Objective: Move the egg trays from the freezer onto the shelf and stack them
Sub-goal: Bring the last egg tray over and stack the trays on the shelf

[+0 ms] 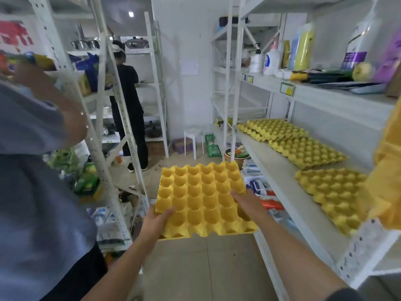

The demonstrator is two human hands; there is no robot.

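- Yellow moulded egg tray [204, 198], empty, held level over the aisle floor, just left of the shelf [280, 170] and not yet on it.
- Left hand [159, 220] grips the near-left corner, thumb curled over the rim; right hand [249, 206] grips the right edge, fingers curled over the cups.
- Three trays already lie on the shelf: far [271, 129], middle [308, 152], near [334, 193], side by side or slightly overlapping, not stacked.
- Risk: cups may not nest if the tray lands skewed, leaving a wobbly stack.
- Risk: a bystander's sleeve [32, 170] crowds the left, so a bump could jolt the tray.
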